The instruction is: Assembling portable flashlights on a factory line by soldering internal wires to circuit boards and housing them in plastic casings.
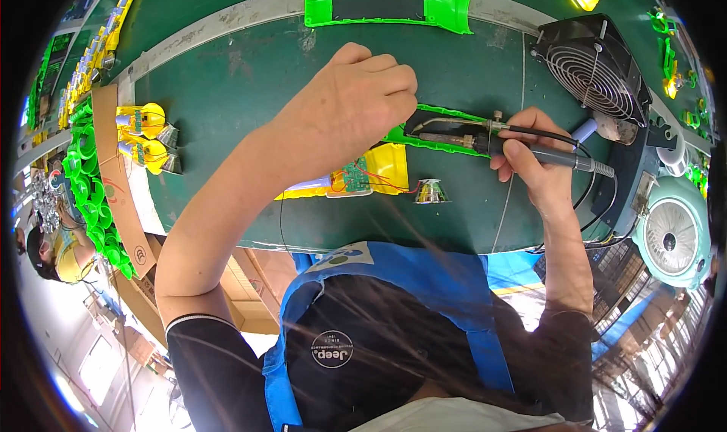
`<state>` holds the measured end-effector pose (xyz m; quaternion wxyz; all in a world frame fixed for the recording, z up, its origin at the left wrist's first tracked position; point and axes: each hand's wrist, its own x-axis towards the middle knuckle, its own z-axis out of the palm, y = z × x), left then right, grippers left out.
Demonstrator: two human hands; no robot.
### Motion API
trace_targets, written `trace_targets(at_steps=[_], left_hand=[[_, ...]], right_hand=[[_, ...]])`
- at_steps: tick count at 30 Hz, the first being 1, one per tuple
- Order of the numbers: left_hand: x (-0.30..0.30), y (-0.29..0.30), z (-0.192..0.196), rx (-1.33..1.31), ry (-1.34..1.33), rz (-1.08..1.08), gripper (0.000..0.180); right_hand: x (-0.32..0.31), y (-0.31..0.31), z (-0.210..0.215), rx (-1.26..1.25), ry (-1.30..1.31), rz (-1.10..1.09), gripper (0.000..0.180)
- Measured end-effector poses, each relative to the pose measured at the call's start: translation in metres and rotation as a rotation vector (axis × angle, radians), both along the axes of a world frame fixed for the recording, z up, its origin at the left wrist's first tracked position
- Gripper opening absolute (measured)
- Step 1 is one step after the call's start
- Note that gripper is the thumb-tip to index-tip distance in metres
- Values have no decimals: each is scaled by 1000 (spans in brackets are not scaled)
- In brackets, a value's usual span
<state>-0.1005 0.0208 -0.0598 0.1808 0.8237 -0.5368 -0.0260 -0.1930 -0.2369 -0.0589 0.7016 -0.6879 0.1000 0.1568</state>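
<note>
Head view — clamping a soldering iron (539, 152) in the right fingers (521, 156), above a green casing (447, 147) on the table (473, 72); curling the left hand (363, 90) at its left end — cannot tell whether clamped on anything.

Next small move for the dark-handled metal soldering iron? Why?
I'd probably have the right hand steady the dark-handled metal soldering iron before advancing it: it points leftward over the long bright-green plastic shell, towards the bare left hand, whose fingertips are hidden.
</note>
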Motion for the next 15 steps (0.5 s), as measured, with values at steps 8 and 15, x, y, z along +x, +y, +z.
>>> trace_targets(at_steps=[8, 15], left_hand=[[1, 1, 2, 56, 39, -12, 8], [0, 1, 2, 85, 10, 4, 8]], right_hand=[[-1, 5, -2, -24, -17, -60, 21], [-20, -21, -6, -11, -191, -208, 32]])
